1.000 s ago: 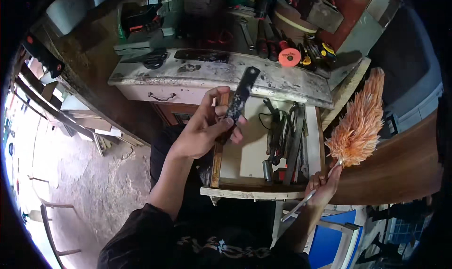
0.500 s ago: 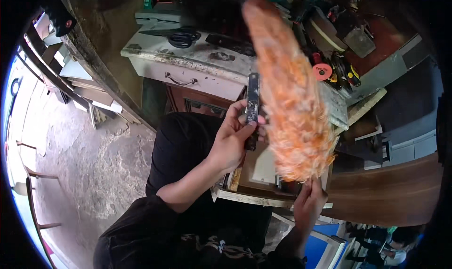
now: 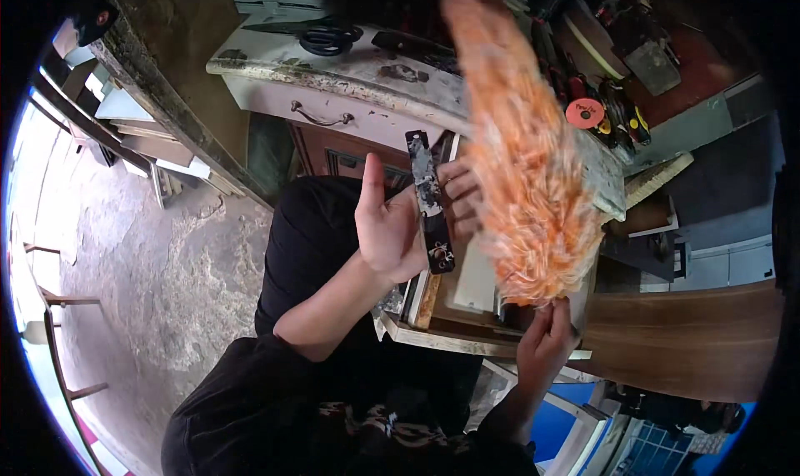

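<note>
While the cluttered worktop stood behind, the orange feather duster, gripped at its base by the right hand, swept beside the flat black bar clasped in the left hand. Light strokes along its length would probably clean best.

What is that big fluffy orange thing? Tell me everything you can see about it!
It is a feather duster, a long, thick plume of soft orange and pale peach feathers, blurred in the picture. It stands nearly upright, tip toward the cluttered workbench, broad base down. The right hand grips it from below, hiding the handle. It sits over the open drawer, right beside the left hand holding a flat dark tool.
</note>
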`<act>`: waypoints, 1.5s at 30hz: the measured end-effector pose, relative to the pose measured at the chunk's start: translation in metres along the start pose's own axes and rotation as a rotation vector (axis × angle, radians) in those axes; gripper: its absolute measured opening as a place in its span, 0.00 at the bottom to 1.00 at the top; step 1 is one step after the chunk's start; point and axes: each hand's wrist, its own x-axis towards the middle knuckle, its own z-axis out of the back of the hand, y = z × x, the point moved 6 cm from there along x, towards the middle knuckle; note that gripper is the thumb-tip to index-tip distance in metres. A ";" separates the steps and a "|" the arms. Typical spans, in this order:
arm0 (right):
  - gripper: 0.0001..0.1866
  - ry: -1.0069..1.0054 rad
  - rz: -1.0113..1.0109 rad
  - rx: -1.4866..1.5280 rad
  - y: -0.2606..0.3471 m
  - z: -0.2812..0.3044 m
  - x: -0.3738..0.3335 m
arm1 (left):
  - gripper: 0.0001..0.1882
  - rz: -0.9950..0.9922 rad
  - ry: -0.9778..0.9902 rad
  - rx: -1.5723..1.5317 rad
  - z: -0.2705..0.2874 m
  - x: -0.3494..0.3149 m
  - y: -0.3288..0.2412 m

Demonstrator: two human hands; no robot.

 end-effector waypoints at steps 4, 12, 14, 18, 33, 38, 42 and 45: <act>0.12 -0.296 -0.068 -0.048 -0.029 0.016 0.002 | 0.42 -0.027 -0.054 0.147 0.017 -0.002 -0.012; 0.12 -0.244 -0.125 0.011 -0.077 0.020 0.003 | 0.20 -0.412 -0.182 1.650 -0.022 0.015 -0.066; 0.11 -0.154 -0.155 0.024 -0.082 0.017 0.003 | 0.19 -0.473 -0.080 2.046 -0.041 0.040 -0.078; 0.10 -0.079 -0.294 0.029 -0.084 0.017 -0.001 | 0.20 -0.418 0.115 2.379 -0.045 0.096 -0.102; 0.11 -0.050 -0.308 0.174 -0.091 0.026 -0.006 | 0.20 -0.441 0.445 2.807 0.018 0.161 -0.126; 0.11 -0.102 -0.237 0.225 -0.101 0.035 0.005 | 0.18 -0.335 0.433 2.703 0.018 0.167 -0.126; 0.12 -0.255 -0.160 0.087 -0.094 0.038 0.012 | 0.19 -0.447 0.470 2.798 0.020 0.155 -0.126; 0.11 -0.242 -0.223 0.042 -0.099 0.034 0.006 | 0.22 -0.475 0.440 2.820 0.015 0.147 -0.125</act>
